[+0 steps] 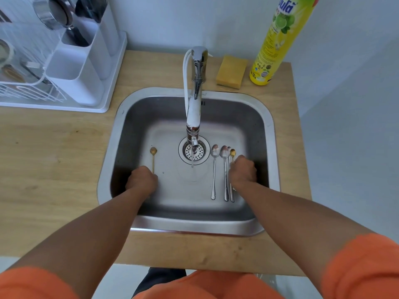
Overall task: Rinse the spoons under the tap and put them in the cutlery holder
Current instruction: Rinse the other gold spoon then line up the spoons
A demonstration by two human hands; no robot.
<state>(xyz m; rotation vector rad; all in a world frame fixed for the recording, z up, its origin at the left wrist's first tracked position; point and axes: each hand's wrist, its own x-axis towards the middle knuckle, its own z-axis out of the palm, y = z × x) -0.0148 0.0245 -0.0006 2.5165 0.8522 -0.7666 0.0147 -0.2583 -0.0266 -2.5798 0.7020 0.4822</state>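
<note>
Spoons lie on the floor of the steel sink point(267, 130): one gold spoon point(153, 157) at 9 o'clock of the drain, two silver spoons point(214, 169) and a second gold one point(232, 152) at 3 o'clock. Left hand point(141, 180) is curled over the first gold handle; right hand point(242, 172) is curled over the handles at right; actual grip cannot be told. Judged light, rigid and slippery when wet, these are best pinched mid-handle. Tap point(193, 117) runs a thin stream. Cutlery holder point(75, 67) stands at 10 o'clock on the wooden counter point(54, 147); sponge point(231, 71) and detergent bottle point(280, 39) at 1 o'clock.
</note>
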